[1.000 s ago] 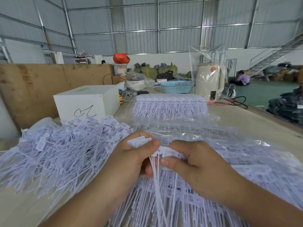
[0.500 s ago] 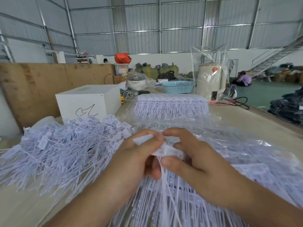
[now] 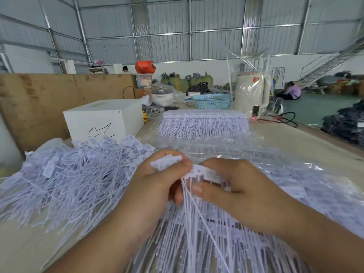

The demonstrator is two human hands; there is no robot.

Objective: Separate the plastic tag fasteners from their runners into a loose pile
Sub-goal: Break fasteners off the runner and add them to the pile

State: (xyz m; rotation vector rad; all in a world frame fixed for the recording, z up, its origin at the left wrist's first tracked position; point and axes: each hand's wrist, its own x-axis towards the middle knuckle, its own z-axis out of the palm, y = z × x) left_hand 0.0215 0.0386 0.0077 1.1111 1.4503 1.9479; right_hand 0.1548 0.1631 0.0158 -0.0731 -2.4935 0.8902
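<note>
While the right hand [image 3: 232, 186] holds the white plastic runner strip [image 3: 204, 173], the left hand [image 3: 157, 182] has pulled its pinched white tag fasteners [image 3: 167, 161] slightly free, ready for the loose pile [image 3: 74, 174].

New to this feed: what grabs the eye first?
The two hands at centre: the left hand pinches a few separated tag heads, the right hand grips a strip of fasteners still on the runner, stems hanging down toward the camera. To the left sprawls the big loose pile of fasteners. Behind, a neat unseparated block of fasteners sits mid-table, beside a white box.
</note>
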